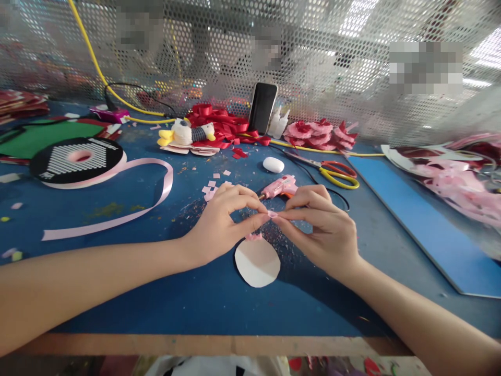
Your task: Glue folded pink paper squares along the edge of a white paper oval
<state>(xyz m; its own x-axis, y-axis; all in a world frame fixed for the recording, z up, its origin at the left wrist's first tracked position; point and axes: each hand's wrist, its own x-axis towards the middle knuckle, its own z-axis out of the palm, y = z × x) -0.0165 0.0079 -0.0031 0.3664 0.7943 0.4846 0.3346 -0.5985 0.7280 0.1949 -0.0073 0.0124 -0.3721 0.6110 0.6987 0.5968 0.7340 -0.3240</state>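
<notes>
Between the fingertips of both hands is a small piece of pink ribbon (272, 214). My left hand (229, 214) pinches one side of it with thumb and forefinger, and my right hand (321, 224) pinches the other. Just below them a round white disc (257, 263) lies on the table, with a bit of pink ribbon at its top edge. Behind my hands rests a pink glue gun (281, 186). Several cut pink ribbon squares (212, 187) are scattered beyond my left hand.
A ribbon spool (78, 159) with a loose pink strip (105, 225) lies left. Scissors (332, 169), a white oval case (273, 165) and a leaning phone (262, 108) stand behind. A blue board (422, 219) lies right. A perforated metal screen (219, 57) closes the back.
</notes>
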